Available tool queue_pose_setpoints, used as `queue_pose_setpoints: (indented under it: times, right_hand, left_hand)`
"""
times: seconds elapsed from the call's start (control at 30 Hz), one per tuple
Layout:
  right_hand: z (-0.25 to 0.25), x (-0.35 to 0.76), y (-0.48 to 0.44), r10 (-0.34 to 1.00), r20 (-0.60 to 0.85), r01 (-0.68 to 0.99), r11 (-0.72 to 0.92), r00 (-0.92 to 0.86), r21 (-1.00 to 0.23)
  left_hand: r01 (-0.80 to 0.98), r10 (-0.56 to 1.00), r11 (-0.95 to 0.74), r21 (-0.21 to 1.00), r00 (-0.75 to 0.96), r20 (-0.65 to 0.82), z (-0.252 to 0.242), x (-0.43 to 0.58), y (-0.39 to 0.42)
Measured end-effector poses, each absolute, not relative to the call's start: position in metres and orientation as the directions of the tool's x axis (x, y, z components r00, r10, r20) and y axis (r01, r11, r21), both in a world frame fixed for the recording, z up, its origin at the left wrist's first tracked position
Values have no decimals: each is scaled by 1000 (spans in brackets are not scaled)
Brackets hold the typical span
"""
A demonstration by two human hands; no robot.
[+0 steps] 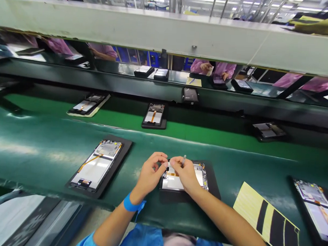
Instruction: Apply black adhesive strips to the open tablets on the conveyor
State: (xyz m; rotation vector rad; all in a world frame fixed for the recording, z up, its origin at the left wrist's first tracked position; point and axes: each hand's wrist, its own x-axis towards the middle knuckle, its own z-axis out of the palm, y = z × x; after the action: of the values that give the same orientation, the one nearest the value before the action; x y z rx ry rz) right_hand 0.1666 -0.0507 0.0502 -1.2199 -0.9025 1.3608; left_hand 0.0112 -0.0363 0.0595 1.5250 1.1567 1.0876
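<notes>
An opened tablet (174, 183), its circuit board and orange ribbon cable exposed, lies sideways on a black pad (213, 183) in front of me. Over its left end, my left hand (151, 175) has curled fingers, with thumb and fingertips drawn together; what they hold, if anything, is too small to name. A blue band circles that wrist. My right hand (186, 174) is closed over the tablet's middle, its fingertips almost meeting the left ones. Between its fingers a thin stick-like tool with a grey end (184, 159) points upward; the rest of it is hidden.
Another opened tablet (101, 163) lies on a black pad to the left, and one more (316, 206) at the right edge. A yellow sheet with black strips (265, 218) lies between. Beyond, a green belt (120, 117) carries several devices. People in pink sleeves (226, 69) work opposite.
</notes>
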Motion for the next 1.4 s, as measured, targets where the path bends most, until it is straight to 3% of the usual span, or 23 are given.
queue_pose_setpoints:
  times: [0.43,0.63,0.83,1.07,1.4]
  right_hand:
    - [45,168,-59,984,-176,-87,-173,25,-981]
    - [40,178,-62,987,-156,59,-157,36,-986]
    - [29,198,-63,997,-32,244,-49,72,-969]
    - [17,205,-65,999,33,310,25,21,-950]
    - [7,207,-67,996,90,358,82,7,-930]
  left_hand:
    - [238,975,-137,962,205,88,57,11,-37]
    - [347,965,-145,926,256,55,47,0,-39]
    - [540,951,-196,818,308,24,30,-18,-46]
    - [731,943,-262,630,332,6,17,-9,-60]
    - [786,936,-302,540,351,13,4,0,-61]
